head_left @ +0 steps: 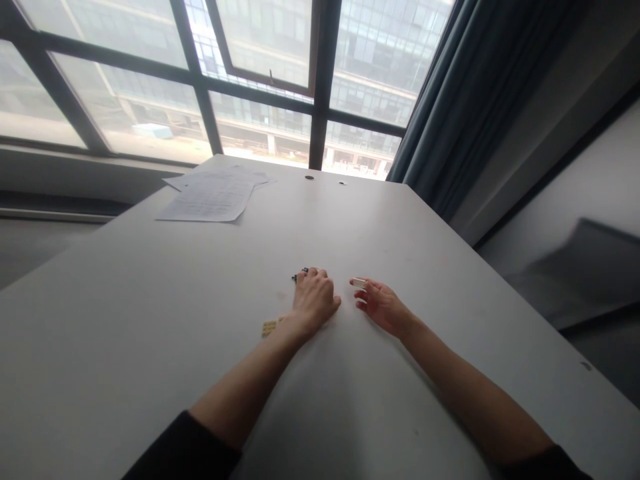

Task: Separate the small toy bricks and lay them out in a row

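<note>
Both my hands rest on a white table (150,320). My left hand (315,297) lies palm down with its fingers curled over a small dark object (300,273) that shows only at the fingertips. A small tan studded piece (270,327) lies beside my left wrist. My right hand (383,305) is to the right, pinching a small white block (359,283) between thumb and fingertips just above the tabletop. The two hands are a short gap apart.
A few printed paper sheets (213,193) lie at the far left of the table. Beyond the table's far edge is a large window (270,80), with a dark curtain (465,100) at the right. The table's right edge drops off beside a wall.
</note>
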Action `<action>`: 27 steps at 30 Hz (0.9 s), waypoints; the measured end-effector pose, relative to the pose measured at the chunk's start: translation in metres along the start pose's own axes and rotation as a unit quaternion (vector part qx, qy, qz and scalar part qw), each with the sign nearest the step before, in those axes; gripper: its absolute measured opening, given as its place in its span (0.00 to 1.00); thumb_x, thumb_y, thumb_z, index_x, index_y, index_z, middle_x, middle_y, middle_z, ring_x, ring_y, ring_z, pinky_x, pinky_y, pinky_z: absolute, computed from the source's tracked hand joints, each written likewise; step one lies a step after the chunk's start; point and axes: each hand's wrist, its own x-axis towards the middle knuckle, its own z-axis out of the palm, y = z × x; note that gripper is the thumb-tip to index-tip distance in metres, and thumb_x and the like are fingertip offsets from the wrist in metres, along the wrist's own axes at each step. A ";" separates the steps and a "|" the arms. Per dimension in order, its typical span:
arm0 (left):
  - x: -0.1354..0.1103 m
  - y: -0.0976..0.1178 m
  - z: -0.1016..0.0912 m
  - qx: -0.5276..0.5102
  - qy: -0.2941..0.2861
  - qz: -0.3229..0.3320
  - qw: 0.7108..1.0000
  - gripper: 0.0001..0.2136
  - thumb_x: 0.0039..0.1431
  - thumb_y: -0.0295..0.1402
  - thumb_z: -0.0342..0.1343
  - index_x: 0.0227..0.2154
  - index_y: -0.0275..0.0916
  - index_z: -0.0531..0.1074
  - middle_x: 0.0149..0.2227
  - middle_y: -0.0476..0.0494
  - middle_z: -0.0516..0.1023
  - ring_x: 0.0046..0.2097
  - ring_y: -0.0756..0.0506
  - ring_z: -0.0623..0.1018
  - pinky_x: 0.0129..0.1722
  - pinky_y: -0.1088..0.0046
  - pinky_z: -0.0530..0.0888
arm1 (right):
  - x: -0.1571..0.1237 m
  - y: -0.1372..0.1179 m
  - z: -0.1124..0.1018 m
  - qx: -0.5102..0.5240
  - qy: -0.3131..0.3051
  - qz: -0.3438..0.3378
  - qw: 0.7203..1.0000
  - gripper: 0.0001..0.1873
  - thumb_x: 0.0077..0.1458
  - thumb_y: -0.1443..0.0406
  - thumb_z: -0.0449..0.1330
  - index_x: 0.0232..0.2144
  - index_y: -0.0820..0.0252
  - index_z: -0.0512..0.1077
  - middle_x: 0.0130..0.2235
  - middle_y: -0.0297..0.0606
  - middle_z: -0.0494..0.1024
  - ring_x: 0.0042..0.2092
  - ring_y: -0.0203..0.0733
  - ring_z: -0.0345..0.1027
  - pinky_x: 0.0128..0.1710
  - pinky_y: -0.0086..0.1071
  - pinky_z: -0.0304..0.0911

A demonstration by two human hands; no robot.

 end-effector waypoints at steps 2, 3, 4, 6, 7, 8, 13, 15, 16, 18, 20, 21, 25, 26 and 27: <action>0.001 -0.006 -0.006 -0.076 0.004 0.003 0.997 0.11 0.50 0.38 0.56 0.27 0.36 0.78 0.38 0.35 0.78 0.46 0.35 0.72 0.49 0.51 0.64 | -0.004 -0.002 0.002 0.000 0.005 0.005 1.000 0.19 0.53 0.50 0.59 0.41 0.56 0.72 0.51 0.42 0.72 0.38 0.38 0.67 0.38 0.33 0.65; 0.002 -0.009 -0.010 -0.115 0.006 0.005 0.993 0.13 0.52 0.40 0.54 0.30 0.37 0.78 0.39 0.36 0.79 0.45 0.37 0.74 0.48 0.54 0.67 | -0.005 -0.002 0.002 -0.005 0.008 0.007 1.000 0.19 0.56 0.50 0.56 0.41 0.55 0.72 0.51 0.42 0.72 0.39 0.39 0.67 0.38 0.34 0.65; 0.001 -0.013 -0.016 -0.150 0.009 0.008 0.989 0.17 0.56 0.42 0.49 0.34 0.36 0.78 0.40 0.37 0.79 0.45 0.39 0.75 0.46 0.57 0.69 | -0.007 -0.002 0.001 -0.010 0.010 0.007 1.000 0.19 0.58 0.50 0.54 0.42 0.55 0.72 0.52 0.43 0.72 0.39 0.39 0.68 0.38 0.35 0.65; -0.004 -0.020 -0.030 -0.228 0.025 0.008 0.973 0.23 0.62 0.41 0.37 0.42 0.34 0.75 0.44 0.36 0.78 0.46 0.41 0.76 0.44 0.61 0.72 | -0.011 -0.001 0.001 -0.026 0.006 0.001 1.000 0.21 0.59 0.49 0.51 0.43 0.56 0.71 0.52 0.44 0.72 0.39 0.40 0.68 0.38 0.35 0.65; -0.008 -0.023 -0.038 -0.278 0.034 0.005 0.960 0.25 0.63 0.40 0.33 0.44 0.34 0.74 0.46 0.36 0.78 0.47 0.42 0.76 0.43 0.61 0.72 | -0.013 -0.001 0.001 -0.043 -0.001 -0.007 0.999 0.21 0.59 0.49 0.50 0.44 0.56 0.71 0.52 0.44 0.72 0.39 0.40 0.68 0.38 0.35 0.65; -0.014 -0.024 -0.047 -0.341 0.043 -0.001 0.939 0.25 0.63 0.40 0.33 0.43 0.33 0.74 0.46 0.35 0.77 0.48 0.41 0.76 0.43 0.61 0.73 | -0.016 -0.001 0.001 -0.069 -0.010 -0.020 0.997 0.22 0.59 0.48 0.50 0.45 0.56 0.71 0.51 0.44 0.72 0.39 0.40 0.68 0.38 0.35 0.65; -0.064 -0.018 -0.071 -0.208 0.006 0.055 0.977 0.10 0.50 0.39 0.59 0.32 0.40 0.76 0.45 0.42 0.77 0.49 0.39 0.72 0.51 0.58 0.67 | -0.044 -0.001 0.012 -0.361 -0.077 -0.144 0.918 0.16 0.57 0.55 0.57 0.44 0.57 0.72 0.49 0.44 0.70 0.43 0.42 0.66 0.43 0.37 0.65; -0.086 -0.013 -0.064 -0.062 0.003 0.114 0.992 0.08 0.50 0.37 0.60 0.33 0.42 0.76 0.44 0.43 0.76 0.50 0.38 0.70 0.51 0.56 0.65 | -0.056 0.004 0.019 -0.479 -0.092 -0.187 0.852 0.13 0.58 0.60 0.58 0.45 0.57 0.71 0.50 0.44 0.68 0.49 0.44 0.64 0.49 0.40 0.63; -0.095 -0.011 -0.058 -0.015 -0.002 0.131 0.991 0.07 0.51 0.35 0.59 0.34 0.42 0.76 0.44 0.43 0.76 0.51 0.38 0.69 0.51 0.56 0.64 | -0.060 0.008 0.022 -0.523 -0.093 -0.204 0.822 0.13 0.58 0.62 0.58 0.46 0.57 0.70 0.50 0.44 0.68 0.51 0.45 0.63 0.52 0.42 0.61; -0.107 -0.009 -0.045 0.038 -0.020 0.157 0.987 0.08 0.51 0.34 0.59 0.35 0.42 0.75 0.44 0.43 0.76 0.51 0.38 0.69 0.51 0.56 0.63 | -0.065 0.017 0.027 -0.583 -0.093 -0.226 0.775 0.13 0.58 0.64 0.57 0.47 0.56 0.69 0.49 0.44 0.69 0.51 0.47 0.62 0.54 0.46 0.59; -0.111 -0.009 -0.034 0.066 -0.027 0.163 0.984 0.08 0.53 0.34 0.59 0.37 0.41 0.75 0.45 0.43 0.76 0.50 0.38 0.69 0.51 0.56 0.63 | -0.066 0.025 0.029 -0.614 -0.088 -0.238 0.747 0.14 0.58 0.64 0.58 0.47 0.56 0.69 0.49 0.44 0.70 0.50 0.48 0.63 0.53 0.47 0.60; -0.112 -0.009 -0.032 0.077 -0.027 0.163 0.983 0.09 0.54 0.35 0.59 0.38 0.41 0.74 0.45 0.42 0.76 0.50 0.37 0.69 0.51 0.56 0.63 | -0.066 0.028 0.029 -0.621 -0.084 -0.243 0.740 0.15 0.58 0.64 0.58 0.48 0.56 0.69 0.48 0.44 0.71 0.49 0.48 0.63 0.53 0.47 0.60; -0.114 -0.014 -0.034 0.106 -0.026 0.202 0.973 0.14 0.58 0.37 0.56 0.47 0.40 0.71 0.46 0.41 0.75 0.49 0.39 0.70 0.49 0.58 0.64 | -0.068 0.029 0.026 -0.619 -0.071 -0.270 0.734 0.16 0.57 0.64 0.58 0.48 0.56 0.69 0.47 0.44 0.72 0.48 0.47 0.64 0.50 0.45 0.62; -0.116 -0.015 -0.035 0.104 -0.035 0.225 0.968 0.13 0.60 0.36 0.55 0.47 0.40 0.70 0.45 0.41 0.76 0.48 0.40 0.70 0.48 0.59 0.65 | -0.070 0.029 0.025 -0.616 -0.079 -0.281 0.732 0.14 0.58 0.64 0.58 0.47 0.56 0.70 0.46 0.43 0.73 0.47 0.46 0.65 0.49 0.43 0.62; -0.118 -0.016 -0.036 0.100 -0.046 0.246 0.963 0.11 0.61 0.35 0.53 0.46 0.41 0.71 0.43 0.42 0.76 0.47 0.41 0.71 0.48 0.60 0.65 | -0.071 0.028 0.025 -0.613 -0.091 -0.291 0.729 0.12 0.59 0.65 0.57 0.46 0.55 0.71 0.45 0.41 0.75 0.46 0.45 0.65 0.49 0.42 0.63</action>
